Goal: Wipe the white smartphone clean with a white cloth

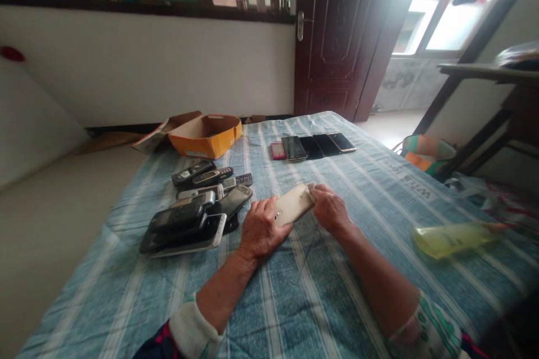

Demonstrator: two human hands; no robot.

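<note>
A gold smartphone (pixel 293 205) lies back side up, slightly tilted, over the striped cloth. My left hand (pixel 261 226) is closed around its left end, thumb along the near edge. At the far right corner, my right hand (pixel 330 208) pinches a small whitish wad (pixel 310 186), perhaps cloth or tissue, against the phone. Left of my left hand is a heap of old mobile phones (pixel 179 216), some with keypads and some with screens. Beyond my hands, several dark smartphones (pixel 322 146) lie in a row beside a small pink-edged item (pixel 278 150).
The blue striped cloth (pixel 269 303) covers the bed-like surface. An open orange cardboard box (pixel 206 137) stands at the far left edge. A yellow-green bottle (pixel 457 238) lies at the right. A dark red door (pixel 337 39) stands behind, and a shelf (pixel 488 72) juts in at right.
</note>
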